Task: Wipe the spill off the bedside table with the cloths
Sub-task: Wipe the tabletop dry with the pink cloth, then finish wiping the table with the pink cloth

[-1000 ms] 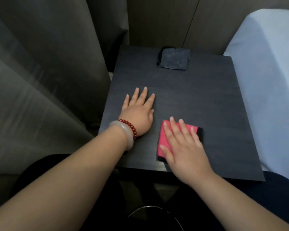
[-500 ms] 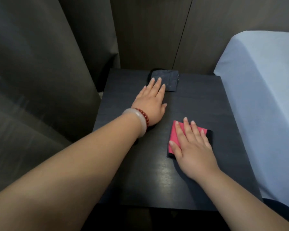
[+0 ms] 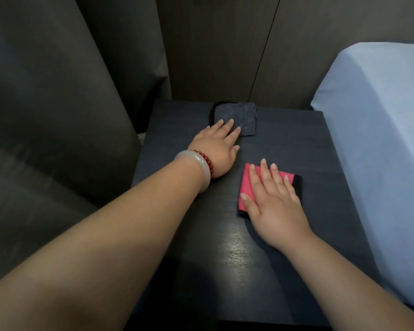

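Left hand (image 3: 216, 145) flat, fingertips on grey cloth (image 3: 239, 118) at 12, right hand (image 3: 273, 199) flat pinning pink cloth (image 3: 245, 187), nothing gripped; soft, light, probably best pressed mid-fold.

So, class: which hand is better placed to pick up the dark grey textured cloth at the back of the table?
Left. The left hand already has fingertips on the dark grey textured cloth; the right hand lies flat on the pink cloth.

To my right I see a bed (image 3: 378, 130) under a pale blue sheet; at far centre, dark wood wall panels (image 3: 220, 46) with a vertical seam; to my left, grey curtain folds (image 3: 58, 96).
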### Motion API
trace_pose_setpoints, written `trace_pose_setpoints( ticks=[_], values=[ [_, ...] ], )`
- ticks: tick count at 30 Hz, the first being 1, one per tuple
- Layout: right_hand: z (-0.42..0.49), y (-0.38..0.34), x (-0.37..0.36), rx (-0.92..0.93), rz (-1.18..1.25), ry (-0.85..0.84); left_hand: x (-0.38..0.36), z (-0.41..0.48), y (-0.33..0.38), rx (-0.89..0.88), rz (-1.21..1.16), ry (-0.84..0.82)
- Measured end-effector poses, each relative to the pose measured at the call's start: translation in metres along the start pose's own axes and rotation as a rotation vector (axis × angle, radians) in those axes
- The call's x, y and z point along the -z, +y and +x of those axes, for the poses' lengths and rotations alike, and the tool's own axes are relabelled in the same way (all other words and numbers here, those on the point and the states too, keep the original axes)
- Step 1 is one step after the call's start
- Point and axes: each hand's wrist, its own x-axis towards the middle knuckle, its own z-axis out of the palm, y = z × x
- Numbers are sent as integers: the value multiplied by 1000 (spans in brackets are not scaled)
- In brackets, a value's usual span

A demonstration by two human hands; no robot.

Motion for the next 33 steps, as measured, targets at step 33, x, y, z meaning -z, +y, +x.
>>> trace_pose_setpoints(
  ticks=[33],
  values=[
    [165,-111,32,-124,832,428,18,-50,-56,315,-107,315]
  ],
)
